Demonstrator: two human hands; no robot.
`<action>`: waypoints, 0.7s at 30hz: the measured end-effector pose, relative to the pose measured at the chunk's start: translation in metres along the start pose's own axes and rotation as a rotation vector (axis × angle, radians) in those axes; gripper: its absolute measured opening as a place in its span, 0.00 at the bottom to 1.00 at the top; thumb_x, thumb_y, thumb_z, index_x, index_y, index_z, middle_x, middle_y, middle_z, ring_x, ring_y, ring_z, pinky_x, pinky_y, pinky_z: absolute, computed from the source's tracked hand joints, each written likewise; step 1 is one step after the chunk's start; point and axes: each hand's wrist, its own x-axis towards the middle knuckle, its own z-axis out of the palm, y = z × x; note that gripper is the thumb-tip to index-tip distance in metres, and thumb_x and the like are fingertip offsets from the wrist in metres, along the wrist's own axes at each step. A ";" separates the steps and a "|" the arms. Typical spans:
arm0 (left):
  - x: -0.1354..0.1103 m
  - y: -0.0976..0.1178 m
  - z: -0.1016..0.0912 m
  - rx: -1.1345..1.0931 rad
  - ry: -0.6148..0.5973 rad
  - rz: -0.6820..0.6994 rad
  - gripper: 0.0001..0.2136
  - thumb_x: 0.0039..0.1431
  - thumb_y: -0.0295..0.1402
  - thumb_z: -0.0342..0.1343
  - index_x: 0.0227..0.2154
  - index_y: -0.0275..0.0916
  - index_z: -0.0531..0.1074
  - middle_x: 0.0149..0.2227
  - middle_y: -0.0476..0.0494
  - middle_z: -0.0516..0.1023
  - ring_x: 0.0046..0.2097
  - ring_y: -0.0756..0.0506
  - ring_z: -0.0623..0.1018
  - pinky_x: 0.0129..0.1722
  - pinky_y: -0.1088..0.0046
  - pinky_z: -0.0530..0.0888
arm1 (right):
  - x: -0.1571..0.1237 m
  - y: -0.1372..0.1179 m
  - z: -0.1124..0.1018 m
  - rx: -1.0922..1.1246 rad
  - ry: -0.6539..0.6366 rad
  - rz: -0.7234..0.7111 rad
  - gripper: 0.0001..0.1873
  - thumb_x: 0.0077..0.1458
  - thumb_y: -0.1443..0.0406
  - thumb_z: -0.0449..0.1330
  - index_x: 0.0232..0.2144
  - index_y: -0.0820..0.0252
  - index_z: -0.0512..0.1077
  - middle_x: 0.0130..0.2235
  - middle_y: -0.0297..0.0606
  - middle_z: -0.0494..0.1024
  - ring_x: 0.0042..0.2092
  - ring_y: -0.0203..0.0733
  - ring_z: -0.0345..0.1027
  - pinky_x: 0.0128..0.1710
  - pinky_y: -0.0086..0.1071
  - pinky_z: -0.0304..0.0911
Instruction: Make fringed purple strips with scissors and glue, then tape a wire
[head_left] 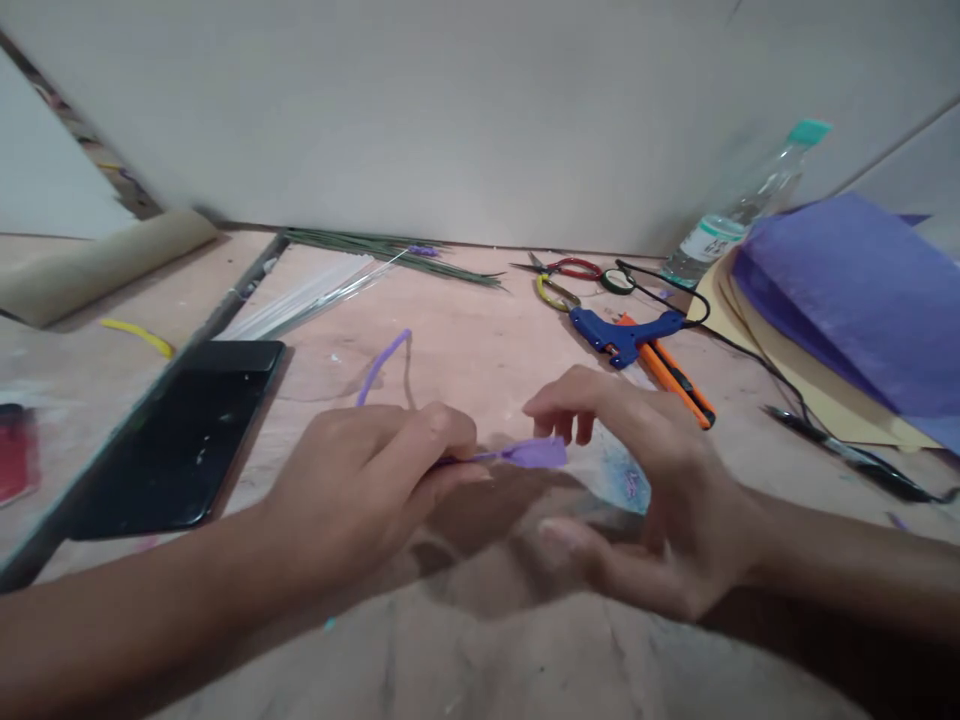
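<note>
My left hand point(375, 460) pinches a thin purple strip point(536, 453) between thumb and forefinger, over the near middle of the surface point(465, 360). Its flared end points right, toward my right hand point(679, 490), whose grip is spread; from here I can't tell whether a fingertip touches. I judge I'm shaping that end, so the next move calls for a light right-hand pinch, left kept steady. Far right stands a clear, capped bottle point(709, 245); I can't make out its fill.
</note>
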 end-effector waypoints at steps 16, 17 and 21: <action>-0.002 0.016 -0.007 -0.032 0.106 0.084 0.04 0.79 0.33 0.54 0.46 0.43 0.73 0.30 0.55 0.79 0.28 0.50 0.78 0.27 0.70 0.64 | -0.006 -0.015 0.016 0.098 0.055 0.263 0.13 0.60 0.64 0.74 0.43 0.59 0.75 0.33 0.29 0.81 0.31 0.31 0.74 0.31 0.22 0.71; -0.003 0.016 -0.008 -0.030 0.101 0.088 0.04 0.79 0.34 0.54 0.46 0.43 0.74 0.29 0.55 0.78 0.27 0.50 0.78 0.27 0.70 0.64 | -0.006 -0.016 0.016 0.114 0.047 0.272 0.12 0.61 0.64 0.74 0.42 0.58 0.75 0.33 0.29 0.81 0.30 0.31 0.74 0.31 0.22 0.71; -0.006 0.014 -0.010 -0.026 0.068 0.103 0.04 0.78 0.35 0.56 0.47 0.43 0.74 0.28 0.56 0.76 0.25 0.49 0.74 0.27 0.70 0.63 | -0.004 -0.017 0.016 0.162 0.048 0.299 0.11 0.60 0.65 0.75 0.38 0.58 0.76 0.31 0.27 0.81 0.28 0.30 0.72 0.30 0.23 0.70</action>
